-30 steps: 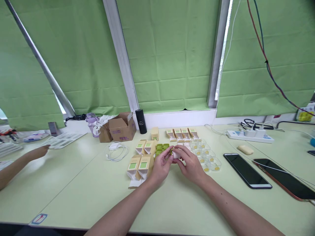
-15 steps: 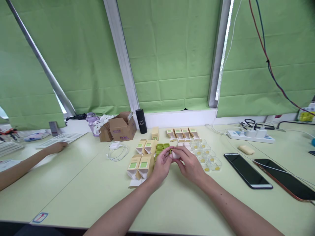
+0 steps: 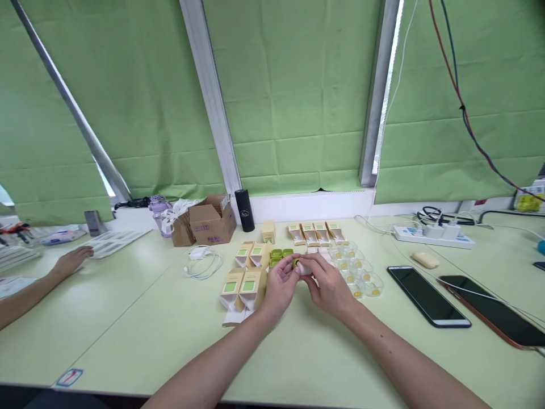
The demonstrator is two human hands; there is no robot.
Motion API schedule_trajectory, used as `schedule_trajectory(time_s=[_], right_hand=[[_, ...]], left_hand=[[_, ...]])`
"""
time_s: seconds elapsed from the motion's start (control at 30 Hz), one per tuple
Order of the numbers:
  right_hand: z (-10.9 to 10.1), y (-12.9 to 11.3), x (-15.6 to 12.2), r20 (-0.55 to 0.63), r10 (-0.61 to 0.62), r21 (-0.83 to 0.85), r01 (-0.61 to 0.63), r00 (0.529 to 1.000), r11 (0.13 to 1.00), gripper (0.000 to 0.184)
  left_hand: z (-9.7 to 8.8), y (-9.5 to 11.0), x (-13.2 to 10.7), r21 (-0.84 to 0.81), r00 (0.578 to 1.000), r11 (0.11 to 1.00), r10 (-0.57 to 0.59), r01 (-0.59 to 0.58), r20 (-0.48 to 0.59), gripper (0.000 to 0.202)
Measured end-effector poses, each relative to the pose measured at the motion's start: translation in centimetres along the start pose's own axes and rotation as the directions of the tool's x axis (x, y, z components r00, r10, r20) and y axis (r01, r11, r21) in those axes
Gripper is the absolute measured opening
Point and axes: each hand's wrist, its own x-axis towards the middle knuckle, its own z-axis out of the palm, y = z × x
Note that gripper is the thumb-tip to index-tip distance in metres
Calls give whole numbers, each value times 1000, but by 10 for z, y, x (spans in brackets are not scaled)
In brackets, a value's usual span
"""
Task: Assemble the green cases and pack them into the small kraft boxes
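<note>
My left hand and my right hand meet in the middle of the table. Pinched between their closed fingertips is a small white piece with a green ring-like end; its exact kind is partly hidden by the fingers. Just behind my left hand sit several square green cups. Beside that hand stand several open cream cartons with green labels. To the right of my right hand lie several clear plastic cups with yellow spots. White pieces show behind my fingers.
More open cartons and one closed carton stand at the back. A black cylinder, cardboard box and white cable are left. Phones and a power strip lie right. Another person's hand is far left.
My hands and the piece between them stay almost in place. The other person's hand at the far left has moved left, away from the sheet's middle.
</note>
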Motion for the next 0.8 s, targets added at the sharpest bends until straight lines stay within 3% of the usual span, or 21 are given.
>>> schedule_trajectory(time_s=[0.43,0.63,0.8], right_hand=[[2,1,0,-6,-21,-37,21,1000,999,37],[2,3,-4,2,17,19,-17,1000,1000,49],[4,5,-7,17,29,4,-29,999,1000,59]], left_hand=[[3,3,-1,-10,1000,1000,21,-21,-16,44],[0,5,-7,-46,997,999,9,-6,75,56],[-1,-2,-4,0,992,998,65,-65,111,66]])
